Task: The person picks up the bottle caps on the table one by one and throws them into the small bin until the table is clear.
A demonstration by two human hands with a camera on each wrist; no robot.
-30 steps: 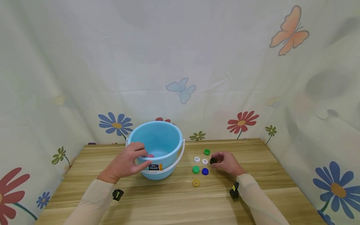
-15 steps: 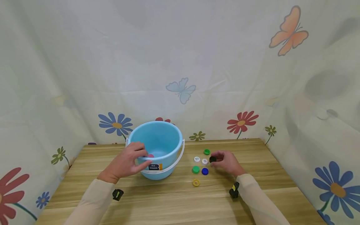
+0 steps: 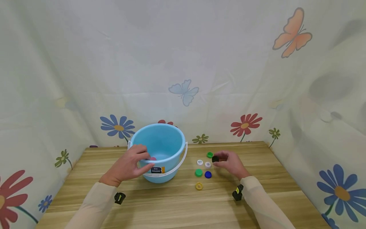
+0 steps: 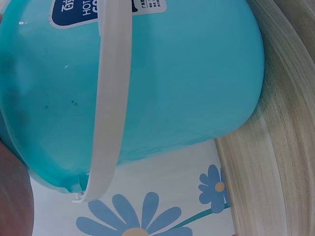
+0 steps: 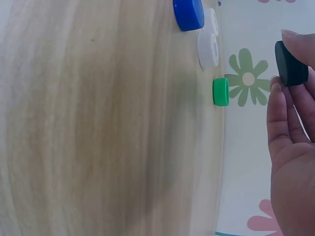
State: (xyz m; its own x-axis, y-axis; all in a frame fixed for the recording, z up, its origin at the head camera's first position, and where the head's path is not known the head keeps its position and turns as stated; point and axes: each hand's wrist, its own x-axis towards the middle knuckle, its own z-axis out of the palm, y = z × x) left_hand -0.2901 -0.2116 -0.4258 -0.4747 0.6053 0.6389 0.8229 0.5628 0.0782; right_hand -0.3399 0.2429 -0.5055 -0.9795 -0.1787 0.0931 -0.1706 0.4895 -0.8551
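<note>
A light-blue bucket [image 3: 161, 170] with a white handle [image 4: 112, 93] stands on the left of the table. My left hand [image 3: 130, 165] grips its near left rim, thumb outside and fingers reaching over the inside. Something pink [image 3: 153, 158] shows inside the bucket beside those fingers. Over the table on the right, my right hand [image 3: 231, 163] pinches a black bottle cap [image 5: 290, 65] between thumb and fingers, raised off the wood in the right wrist view. Close to it lie a green cap [image 3: 210, 155], two white caps [image 3: 207, 164] and a blue cap [image 3: 208, 174].
A second green cap [image 3: 198, 172] and a yellow cap [image 3: 199, 186] lie nearer the front of the wooden table [image 3: 177, 210]. A patterned curtain [image 3: 217, 70] closes off the back and both sides. Black wrist cameras [image 3: 237, 193] sit under the sleeves.
My right hand has lifted the black cap slightly and moved it a little away from me, toward the far green cap. The left hand and the bucket have stayed put.
</note>
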